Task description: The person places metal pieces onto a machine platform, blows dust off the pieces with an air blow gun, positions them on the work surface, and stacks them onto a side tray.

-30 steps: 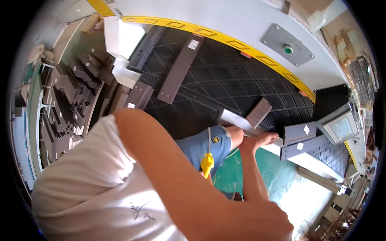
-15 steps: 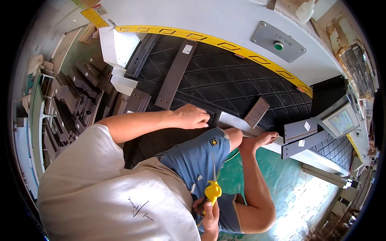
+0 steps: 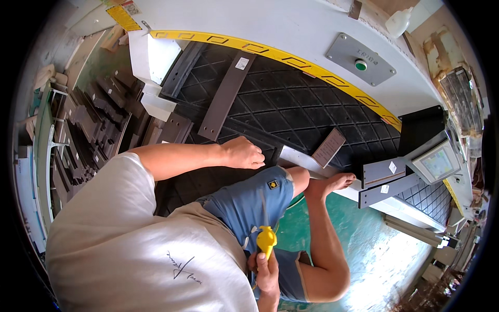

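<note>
Right hand (image 3: 266,273) fingers curled around a yellow-tipped tool (image 3: 266,240) over the lap; left hand (image 3: 243,154) loosely curled, resting on the black diamond-patterned mat (image 3: 312,104) near its lower edge; white-labelled brown strip (image 3: 226,96) beyond; yellow-black border stripe (image 3: 291,58) along the mat's far edge.

Small yellow plastic tool (image 3: 266,240), perhaps a nozzle, upright, over blue shorts, gripped from below.

Bright daylight is flooding the scene and glaring off the green floor (image 3: 384,260) beyond the right hand (image 3: 266,270). Fisheye distortion is bending the edges; focus is staying sharp.
</note>
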The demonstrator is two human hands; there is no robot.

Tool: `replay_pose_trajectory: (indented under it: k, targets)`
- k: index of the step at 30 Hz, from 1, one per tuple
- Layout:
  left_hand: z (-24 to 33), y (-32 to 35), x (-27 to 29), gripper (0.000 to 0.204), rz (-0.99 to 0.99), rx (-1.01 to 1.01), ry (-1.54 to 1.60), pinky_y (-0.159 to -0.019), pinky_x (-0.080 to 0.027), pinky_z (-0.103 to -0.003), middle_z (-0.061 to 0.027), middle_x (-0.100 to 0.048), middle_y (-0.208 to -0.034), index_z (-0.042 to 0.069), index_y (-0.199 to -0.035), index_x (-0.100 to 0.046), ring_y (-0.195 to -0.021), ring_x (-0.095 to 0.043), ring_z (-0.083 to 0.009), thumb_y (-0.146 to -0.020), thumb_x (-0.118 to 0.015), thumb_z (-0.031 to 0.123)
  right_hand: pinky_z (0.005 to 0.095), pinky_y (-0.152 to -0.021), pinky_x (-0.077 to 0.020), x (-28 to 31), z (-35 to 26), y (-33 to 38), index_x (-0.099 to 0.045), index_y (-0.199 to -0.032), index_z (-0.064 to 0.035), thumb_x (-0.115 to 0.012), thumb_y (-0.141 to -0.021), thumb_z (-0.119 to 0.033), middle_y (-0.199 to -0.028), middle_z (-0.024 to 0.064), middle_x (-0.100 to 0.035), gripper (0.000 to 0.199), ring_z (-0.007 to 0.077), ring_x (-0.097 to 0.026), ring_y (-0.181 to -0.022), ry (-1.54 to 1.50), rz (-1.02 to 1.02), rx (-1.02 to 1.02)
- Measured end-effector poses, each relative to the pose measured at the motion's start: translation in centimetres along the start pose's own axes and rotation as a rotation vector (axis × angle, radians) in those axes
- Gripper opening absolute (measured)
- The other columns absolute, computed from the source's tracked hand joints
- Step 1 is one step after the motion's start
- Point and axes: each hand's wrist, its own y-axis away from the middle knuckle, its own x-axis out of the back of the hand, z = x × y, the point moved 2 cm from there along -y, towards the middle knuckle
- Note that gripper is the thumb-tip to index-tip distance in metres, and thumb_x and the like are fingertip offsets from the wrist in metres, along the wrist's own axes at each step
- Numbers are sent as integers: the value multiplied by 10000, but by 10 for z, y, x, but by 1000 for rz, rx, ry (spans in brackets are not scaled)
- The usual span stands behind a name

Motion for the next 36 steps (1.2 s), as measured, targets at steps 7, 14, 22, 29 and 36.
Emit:
replay_pose_trajectory:
  k: [7,14,22,29,36]
  targets:
    - [-2,4,4,363,51,0,19,-608,-584,-462,-93,-671,-722,89,-721,-613,-693,-728,-335,-993,-726,300,266,-657,-438,-2,-4,-5,-541,-1408,35,-525,-1169,-370,-806,4,-574,470,95,-497,-697,-33,84,46]
    - [-1,-20,-4,290,45,-30,15,-625,-588,-456,-88,-696,-799,86,-816,-626,-751,-741,-329,-996,-723,291,252,-585,-390,-12,-10,6,-570,-1166,-29,-518,-1164,-412,-759,-2,-577,387,77,-489,-643,-41,133,72]
    - [-15,-6,6,244,-13,65,27,-722,-599,-471,-94,-719,-851,98,-954,-726,-826,-751,-338,-1001,-725,337,252,-602,-396,-12,-9,0,-575,-1227,-16,-527,-1159,-425,-774,-11,-588,417,79,-490,-648,9,94,64]
    - [-33,18,13,236,-70,255,-4,-750,-598,-482,-112,-747,-844,97,-1022,-751,-842,-755,-342,-997,-728,330,251,-593,-396,-5,-9,-14,-573,-1238,-11,-524,-1162,-411,-782,-2,-606,410,77,-495,-648,63,113,92]
    - [-104,15,21,520,316,595,-159,-1066,-521,-512,-188,-709,-1275,53,-1361,-643,-1238,-653,-397,-888,-797,207,256,-602,-406,-2,-3,3,-525,-1381,17,-531,-1163,-388,-746,-17,-553,460,82,-486,-650,-13,158,87]
